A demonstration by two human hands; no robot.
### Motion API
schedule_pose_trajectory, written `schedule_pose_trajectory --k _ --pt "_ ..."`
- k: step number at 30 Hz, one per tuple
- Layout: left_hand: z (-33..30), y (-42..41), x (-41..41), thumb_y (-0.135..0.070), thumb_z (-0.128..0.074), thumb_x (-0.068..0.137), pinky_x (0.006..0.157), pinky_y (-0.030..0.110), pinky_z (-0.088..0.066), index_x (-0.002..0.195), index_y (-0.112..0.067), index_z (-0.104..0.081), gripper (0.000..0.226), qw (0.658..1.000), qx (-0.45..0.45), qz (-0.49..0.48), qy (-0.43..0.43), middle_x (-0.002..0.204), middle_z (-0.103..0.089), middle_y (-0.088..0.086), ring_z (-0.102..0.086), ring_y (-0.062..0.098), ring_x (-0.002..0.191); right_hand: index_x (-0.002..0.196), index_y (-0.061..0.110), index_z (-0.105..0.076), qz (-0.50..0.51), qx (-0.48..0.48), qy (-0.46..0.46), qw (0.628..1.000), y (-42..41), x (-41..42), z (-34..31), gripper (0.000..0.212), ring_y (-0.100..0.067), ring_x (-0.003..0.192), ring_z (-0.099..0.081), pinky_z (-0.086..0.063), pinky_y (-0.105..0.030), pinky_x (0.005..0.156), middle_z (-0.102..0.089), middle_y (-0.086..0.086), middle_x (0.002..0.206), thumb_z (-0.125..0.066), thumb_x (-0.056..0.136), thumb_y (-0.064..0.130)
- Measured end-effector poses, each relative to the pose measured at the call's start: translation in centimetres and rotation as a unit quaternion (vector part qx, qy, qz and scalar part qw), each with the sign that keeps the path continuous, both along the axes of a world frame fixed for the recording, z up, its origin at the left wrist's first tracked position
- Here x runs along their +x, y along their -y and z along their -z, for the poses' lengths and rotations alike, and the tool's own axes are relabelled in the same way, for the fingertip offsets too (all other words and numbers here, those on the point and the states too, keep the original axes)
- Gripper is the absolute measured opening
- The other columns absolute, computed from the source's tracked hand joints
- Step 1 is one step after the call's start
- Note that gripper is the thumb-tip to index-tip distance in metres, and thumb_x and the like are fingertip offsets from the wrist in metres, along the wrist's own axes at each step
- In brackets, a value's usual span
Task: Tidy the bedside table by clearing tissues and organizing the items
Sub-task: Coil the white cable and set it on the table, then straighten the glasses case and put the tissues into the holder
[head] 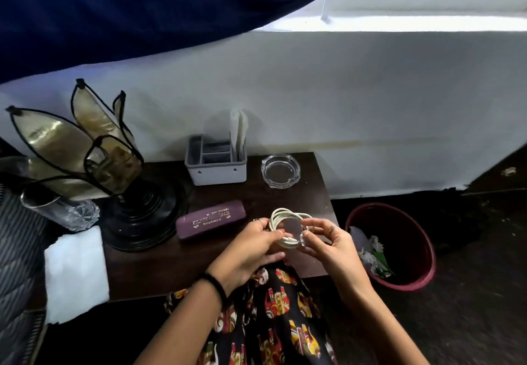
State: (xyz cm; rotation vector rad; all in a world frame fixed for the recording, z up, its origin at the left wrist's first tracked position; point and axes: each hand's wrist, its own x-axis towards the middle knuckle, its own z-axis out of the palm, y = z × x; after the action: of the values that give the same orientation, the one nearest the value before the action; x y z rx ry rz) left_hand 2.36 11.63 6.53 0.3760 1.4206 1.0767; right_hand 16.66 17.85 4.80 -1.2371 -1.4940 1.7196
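A coiled white cable (281, 216) is held over the front right part of the dark wooden bedside table (182, 265). My left hand (251, 248) grips the coil's left side. My right hand (330, 248) pinches the cable's plug end at the coil's right. A maroon glasses case (211, 219) lies on the table just left of my hands. Behind it stands a grey organizer box (216, 173) with folded white tissues (239, 131) upright in its right slot. A clear glass ashtray (281, 169) sits to the right of the box.
A lamp with gold petal-shaped shades (85, 151) on a black ribbed base (142, 216) fills the table's left. A clear tumbler (61, 209) lies beside it, with a white cloth (75, 273) in front. A maroon bin (399, 248) with crumpled tissues stands on the floor right of the table.
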Motion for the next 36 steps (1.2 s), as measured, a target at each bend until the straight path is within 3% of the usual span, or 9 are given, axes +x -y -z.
schedule_pose_trajectory --k 4,8,12,15,20,30,32,34,36 --pt "2.7 -2.5 -0.1 -0.008 -0.049 0.094 0.070 0.024 -0.052 0.104 -0.012 -0.056 0.013 0.999 -0.038 -0.038 0.004 0.107 -0.065 0.010 -0.063 0.018 0.092 0.095 0.016 -0.068 -0.003 0.011 0.056 0.998 -2.8 -1.1 2.8 0.016 -0.023 0.091 -0.070 -0.058 -0.039 0.079 -0.070 -0.011 0.098 -0.061 0.088 0.004" --pt "4.8 -4.7 -0.2 -0.007 -0.048 0.094 0.069 0.022 -0.054 0.112 -0.006 -0.058 0.022 0.995 -0.048 -0.078 -0.031 0.113 -0.064 0.013 -0.062 0.020 0.099 0.096 0.013 -0.066 0.010 -0.008 0.066 0.998 -4.8 -2.1 4.5 0.015 -0.015 0.083 -0.069 -0.055 -0.023 0.067 -0.070 -0.009 0.092 -0.060 0.088 0.001" --pt "5.9 -6.2 0.1 -0.005 -0.047 0.092 0.078 0.026 -0.055 0.105 -0.012 -0.061 0.021 0.989 -0.040 -0.111 -0.088 0.095 -0.065 0.003 -0.062 0.012 0.087 0.095 0.014 -0.065 0.011 0.001 0.083 0.997 -6.0 -2.4 5.3 0.016 -0.010 0.078 -0.067 -0.058 -0.024 0.072 -0.069 -0.004 0.086 -0.060 0.088 0.001" --pt "6.8 -6.4 0.2 -0.009 -0.054 0.086 0.091 0.037 -0.054 0.109 -0.015 -0.065 0.026 0.978 -0.046 -0.093 -0.179 0.099 -0.069 0.003 -0.066 0.017 0.093 0.095 0.016 -0.064 0.000 0.027 0.105 0.994 -6.5 -2.4 5.7 0.017 -0.009 0.077 -0.065 -0.057 -0.022 0.072 -0.069 -0.005 0.086 -0.060 0.088 0.002" --pt "7.0 -6.3 0.1 -0.018 -0.060 0.083 0.100 0.034 -0.044 0.121 -0.010 -0.063 0.039 0.940 -0.074 -0.059 -0.329 0.118 -0.066 0.010 -0.059 0.024 0.112 0.095 0.025 -0.066 -0.005 0.060 0.152 0.986 -6.6 -2.3 6.2 0.017 -0.013 0.078 -0.069 -0.059 -0.040 0.081 -0.070 0.002 0.082 -0.065 0.085 0.010" --pt "7.0 -5.7 0.4 -0.012 -0.063 0.081 0.084 0.022 -0.045 0.116 -0.007 -0.062 0.036 0.947 -0.059 -0.083 -0.305 0.110 -0.068 0.007 -0.063 0.016 0.098 0.102 0.027 -0.066 -0.026 0.091 0.197 0.976 -6.3 -2.2 5.6 0.019 -0.015 0.078 -0.067 -0.057 -0.045 0.080 -0.070 0.006 0.088 -0.065 0.085 0.018" --pt "6.6 -5.5 0.3 -0.013 -0.064 0.081 0.087 0.022 -0.045 0.121 -0.007 -0.058 0.040 0.946 -0.054 -0.083 -0.310 0.117 -0.066 0.006 -0.061 0.016 0.102 0.103 0.024 -0.066 -0.022 0.100 0.198 0.975 -6.1 -2.1 5.3 0.020 -0.011 0.076 -0.065 -0.058 -0.037 0.077 -0.070 0.006 0.094 -0.067 0.085 0.017" --pt "5.8 -5.0 0.0 -0.015 -0.064 0.083 0.080 0.016 -0.040 0.129 -0.009 -0.051 0.048 0.944 -0.049 -0.085 -0.316 0.123 -0.059 0.004 -0.057 0.008 0.091 0.107 0.021 -0.066 -0.015 0.137 0.217 0.966 -5.8 -1.8 4.7 0.022 -0.007 0.084 -0.063 -0.052 -0.023 0.075 -0.065 0.005 0.101 -0.066 0.085 0.016" --pt "4.9 -3.9 -0.7 -0.016 -0.065 0.084 0.077 0.015 -0.038 0.133 -0.011 -0.046 0.053 0.942 -0.032 -0.094 -0.322 0.124 -0.056 0.004 -0.054 0.004 0.082 0.108 0.022 -0.065 -0.001 0.188 0.233 0.954 -5.4 -1.5 3.8 0.024 -0.010 0.093 -0.060 -0.045 -0.022 0.081 -0.058 0.005 0.104 -0.065 0.085 0.015"
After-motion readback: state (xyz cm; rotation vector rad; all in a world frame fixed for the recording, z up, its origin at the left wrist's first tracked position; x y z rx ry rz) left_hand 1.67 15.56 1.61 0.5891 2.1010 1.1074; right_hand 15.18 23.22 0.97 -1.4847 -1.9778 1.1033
